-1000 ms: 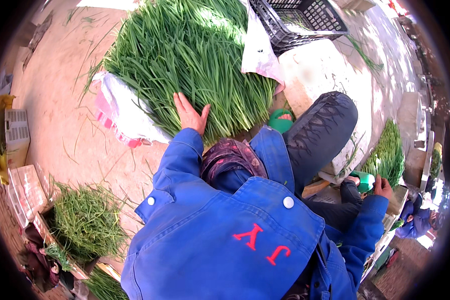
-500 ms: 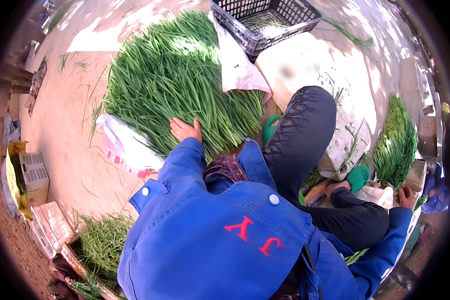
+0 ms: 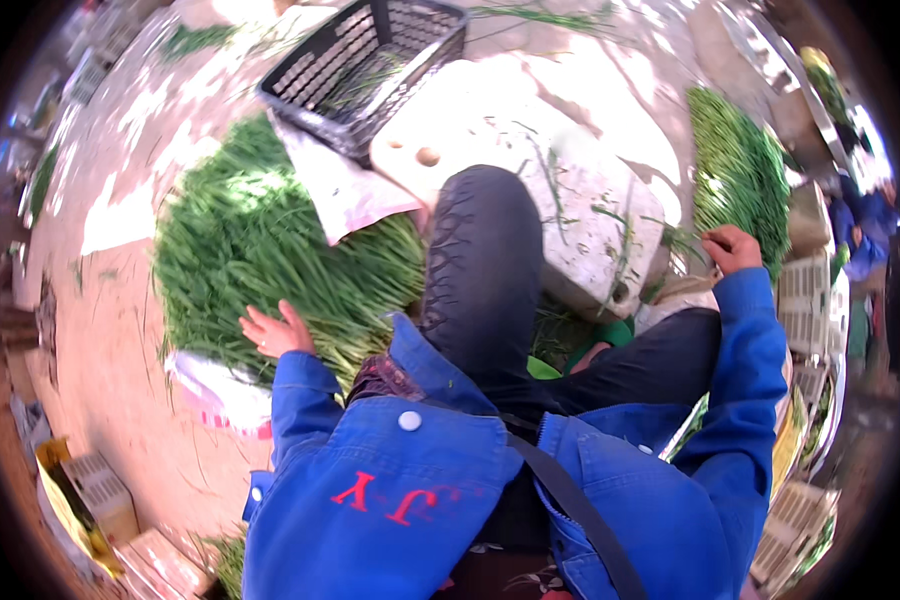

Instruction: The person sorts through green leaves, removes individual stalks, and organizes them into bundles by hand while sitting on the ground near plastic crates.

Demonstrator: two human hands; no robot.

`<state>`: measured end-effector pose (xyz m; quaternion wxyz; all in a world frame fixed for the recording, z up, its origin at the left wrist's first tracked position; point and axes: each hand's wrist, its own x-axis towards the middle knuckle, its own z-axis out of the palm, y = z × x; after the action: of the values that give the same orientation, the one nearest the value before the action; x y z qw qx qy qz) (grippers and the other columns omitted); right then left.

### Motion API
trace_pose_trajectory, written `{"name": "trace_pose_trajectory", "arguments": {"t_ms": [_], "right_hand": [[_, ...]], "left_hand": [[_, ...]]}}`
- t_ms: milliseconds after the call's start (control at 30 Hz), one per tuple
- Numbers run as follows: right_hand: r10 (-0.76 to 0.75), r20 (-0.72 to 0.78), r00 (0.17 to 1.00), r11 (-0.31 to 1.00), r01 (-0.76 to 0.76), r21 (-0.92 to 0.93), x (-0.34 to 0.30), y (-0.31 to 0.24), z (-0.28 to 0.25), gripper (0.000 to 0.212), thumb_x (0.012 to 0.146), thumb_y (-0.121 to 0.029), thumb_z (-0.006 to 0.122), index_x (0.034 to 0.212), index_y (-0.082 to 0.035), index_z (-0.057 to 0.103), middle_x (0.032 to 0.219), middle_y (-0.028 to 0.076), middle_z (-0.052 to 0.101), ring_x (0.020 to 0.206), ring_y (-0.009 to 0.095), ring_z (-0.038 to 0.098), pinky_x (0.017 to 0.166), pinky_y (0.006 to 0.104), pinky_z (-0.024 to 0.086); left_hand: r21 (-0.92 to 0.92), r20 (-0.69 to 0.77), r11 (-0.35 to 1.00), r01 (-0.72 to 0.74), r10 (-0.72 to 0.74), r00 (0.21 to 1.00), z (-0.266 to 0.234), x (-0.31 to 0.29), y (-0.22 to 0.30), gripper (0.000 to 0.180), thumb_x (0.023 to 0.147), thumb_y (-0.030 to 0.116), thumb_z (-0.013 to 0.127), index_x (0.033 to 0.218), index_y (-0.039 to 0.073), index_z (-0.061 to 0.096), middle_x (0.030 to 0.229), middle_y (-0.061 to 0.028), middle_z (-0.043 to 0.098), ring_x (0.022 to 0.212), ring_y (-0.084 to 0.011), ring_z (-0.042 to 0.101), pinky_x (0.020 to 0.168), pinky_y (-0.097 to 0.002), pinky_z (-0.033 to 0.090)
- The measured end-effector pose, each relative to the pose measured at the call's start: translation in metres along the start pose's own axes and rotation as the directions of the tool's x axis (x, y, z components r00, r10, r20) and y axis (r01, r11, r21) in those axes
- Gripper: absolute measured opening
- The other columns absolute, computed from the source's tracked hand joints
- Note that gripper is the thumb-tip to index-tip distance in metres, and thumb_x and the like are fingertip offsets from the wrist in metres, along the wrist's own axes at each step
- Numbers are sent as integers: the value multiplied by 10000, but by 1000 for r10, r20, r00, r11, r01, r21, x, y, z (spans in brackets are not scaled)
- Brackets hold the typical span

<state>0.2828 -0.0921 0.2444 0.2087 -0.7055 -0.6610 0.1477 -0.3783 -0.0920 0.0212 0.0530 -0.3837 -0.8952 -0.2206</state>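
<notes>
A large heap of garlic chives (image 3: 260,230), long flat green leaves, lies on the ground to my left. Over its near edge is my left hand (image 3: 278,330), open, fingers spread, with nothing in it; whether it touches the leaves I cannot tell. At the right, my right hand (image 3: 732,248) is beside a second pile of chives (image 3: 735,165). Its fingers are curled closed, and what they hold, if anything, is hidden. A pinkish-white cloth (image 3: 340,185) covers part of the large heap, and another white cloth (image 3: 215,385) shows under its near side.
Beyond my raised knee a black plastic crate (image 3: 355,75) holds a few loose leaves. A white slab (image 3: 570,190) with holes and scattered green blades lies before me. Pale crates (image 3: 808,300) line the right side. A yellow bag (image 3: 65,500) and boxes stand at the lower left.
My view and body have turned to the right. My left hand has lifted off the heap's leaves with its fingers spread. The right hand has come up and inward beside the smaller pile.
</notes>
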Motion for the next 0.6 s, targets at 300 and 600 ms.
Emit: {"name": "trace_pose_trajectory", "arguments": {"t_ms": [300,600], "right_hand": [[708,-312,633,588,-285,757,-156,17,8,286,795,-287,645,852,-8,665,746,42,634,653,103,557,592,240,443],[583,-413,700,791,-372,486,-189,5,112,205,758,-235,617,855,-60,658,804,150,620,767,319,603,709,375,474]], "left_hand": [[-788,59,241,-566,945,320,-52,25,315,365,855,179,577,1135,-49,519,1098,-197,564,1032,-274,538,907,-354,403],[-675,409,-150,-723,739,-535,27,-197,421,338,805,242,589,1057,16,578,938,-223,622,871,-353,604,751,-415,471]]}}
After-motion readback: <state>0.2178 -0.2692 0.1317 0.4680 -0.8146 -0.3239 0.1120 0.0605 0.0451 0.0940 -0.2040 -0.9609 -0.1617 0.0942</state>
